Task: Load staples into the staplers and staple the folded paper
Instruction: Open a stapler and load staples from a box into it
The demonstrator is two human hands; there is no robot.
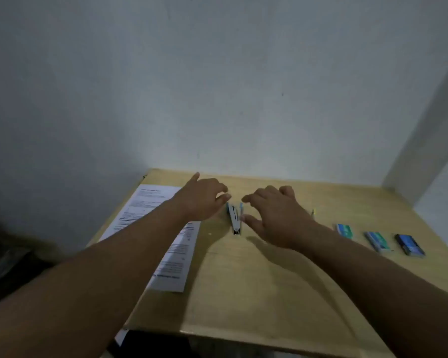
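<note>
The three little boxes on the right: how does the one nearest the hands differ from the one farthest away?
The nearest box looks light blue-green; the farthest box is dark navy with a blue patch. The nearest box also appears smaller and narrower, and lies farther back on the table. Both lie flat, closed as far as the blur shows, in one row with the middle box.

No words or numbers can be read here. The paper [154, 236] on the table has many lines of black print, with a heading at the top and some bold lines lower down, but the letters are too small and blurry to make out. Three small boxes [376, 240] lie in a row on the right side of the table. Two are blue and green, and one is dark blue. They have patches of colour like labels, but no letters on them are clear enough to read.
</note>
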